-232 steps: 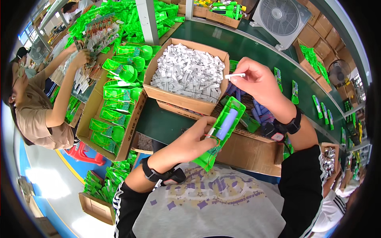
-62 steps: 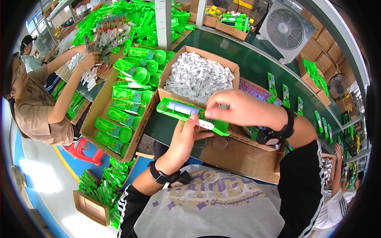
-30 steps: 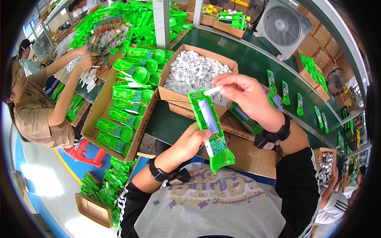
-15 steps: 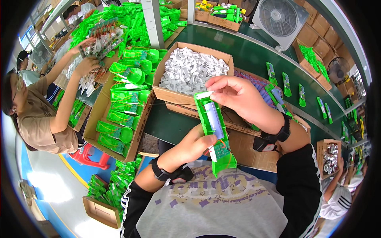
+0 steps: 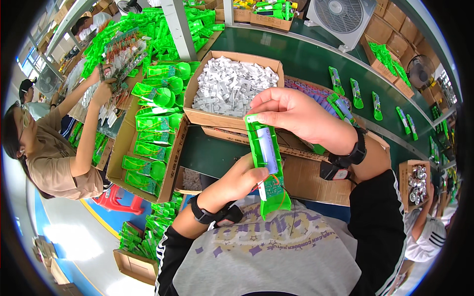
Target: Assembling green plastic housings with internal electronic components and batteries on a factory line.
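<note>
Since a second ago, the right hand (image 5: 296, 116) has been bringing the white piece (image 5: 252, 118) to the upper end of the green casing (image 5: 255, 145). Its thumb and fingers are pinching narrowly there, while the left hand (image 5: 242, 180) is gripping the casing lower down, thumb resting by the lower end of the blue battery (image 5: 267, 153). Below that, a circuit board (image 5: 272, 189) is showing inside. Just beyond the hands, a cardboard box (image 5: 217, 120) is holding heaped white parts (image 5: 234, 86); leftward, another box (image 5: 174, 165) is carrying wired green casings (image 5: 153, 135).
</note>
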Tool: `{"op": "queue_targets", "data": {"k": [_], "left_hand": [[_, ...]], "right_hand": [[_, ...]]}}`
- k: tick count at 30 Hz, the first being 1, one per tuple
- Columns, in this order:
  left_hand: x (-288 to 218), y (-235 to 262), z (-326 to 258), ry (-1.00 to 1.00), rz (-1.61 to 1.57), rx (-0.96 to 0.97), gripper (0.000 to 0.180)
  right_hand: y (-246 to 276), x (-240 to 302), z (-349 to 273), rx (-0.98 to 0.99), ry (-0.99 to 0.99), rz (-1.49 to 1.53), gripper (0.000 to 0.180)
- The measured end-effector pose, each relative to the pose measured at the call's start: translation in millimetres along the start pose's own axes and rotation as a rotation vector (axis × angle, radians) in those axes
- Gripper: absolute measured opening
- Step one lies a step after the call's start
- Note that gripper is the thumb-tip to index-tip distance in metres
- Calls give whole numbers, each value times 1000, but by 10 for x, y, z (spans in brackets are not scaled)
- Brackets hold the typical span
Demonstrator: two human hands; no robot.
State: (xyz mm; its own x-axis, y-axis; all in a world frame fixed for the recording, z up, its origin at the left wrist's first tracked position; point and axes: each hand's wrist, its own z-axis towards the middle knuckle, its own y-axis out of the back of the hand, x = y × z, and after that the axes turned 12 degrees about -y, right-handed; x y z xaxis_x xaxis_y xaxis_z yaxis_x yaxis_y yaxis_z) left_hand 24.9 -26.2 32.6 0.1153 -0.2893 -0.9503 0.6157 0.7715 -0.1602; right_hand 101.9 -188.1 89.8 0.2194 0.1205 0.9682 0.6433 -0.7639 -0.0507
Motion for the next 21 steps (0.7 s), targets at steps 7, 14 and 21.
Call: {"op": "queue_targets", "data": {"k": [7,14,21], "left_hand": [[4,-2,-20,88,6,-7,61],[-10,-15,-22,94,-184,-83,61],[110,-8,-6,109,-261,-93,53]], "right_hand": [[35,30,-48,34,76,-176,24],[58,44,-129,-134,239,-739,16],[38,9,-239,-391,543,-1320,13]]}}
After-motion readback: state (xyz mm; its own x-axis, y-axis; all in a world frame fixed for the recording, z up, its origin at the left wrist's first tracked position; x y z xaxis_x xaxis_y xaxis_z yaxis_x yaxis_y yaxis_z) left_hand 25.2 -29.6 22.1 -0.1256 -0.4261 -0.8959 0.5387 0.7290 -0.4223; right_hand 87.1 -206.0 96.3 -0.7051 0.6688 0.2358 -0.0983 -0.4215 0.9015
